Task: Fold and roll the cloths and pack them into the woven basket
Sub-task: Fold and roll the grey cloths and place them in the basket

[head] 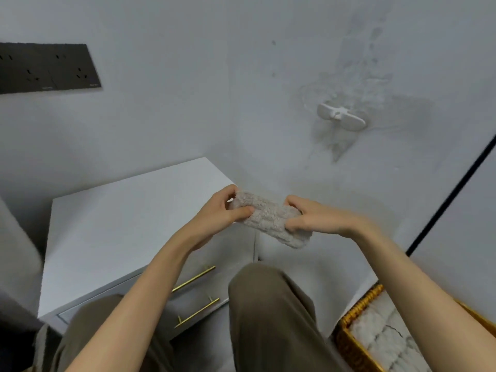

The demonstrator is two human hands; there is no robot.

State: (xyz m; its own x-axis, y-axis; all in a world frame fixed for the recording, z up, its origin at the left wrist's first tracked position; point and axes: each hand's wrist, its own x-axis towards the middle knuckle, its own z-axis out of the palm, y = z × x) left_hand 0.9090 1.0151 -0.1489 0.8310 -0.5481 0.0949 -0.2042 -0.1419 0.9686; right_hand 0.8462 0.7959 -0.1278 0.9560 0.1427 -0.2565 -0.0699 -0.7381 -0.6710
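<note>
A fluffy beige cloth (pixel 271 218), rolled into a short thick bundle, is held in the air above my knees. My left hand (pixel 222 210) grips its left end with thumb and curled fingers. My right hand (pixel 314 217) grips its right end, and the roll's tail sticks out below that hand. The woven basket (pixel 351 342) sits at the bottom right, partly behind my right forearm, and holds several pale rolled cloths (pixel 383 336) side by side.
A white cabinet (pixel 128 218) with two brass drawer handles (pixel 196 277) stands in front left of me. A dark socket panel (pixel 48 67) and a white wall hook (pixel 341 116) are on the grey wall. My legs in olive trousers (pixel 271 318) fill the bottom.
</note>
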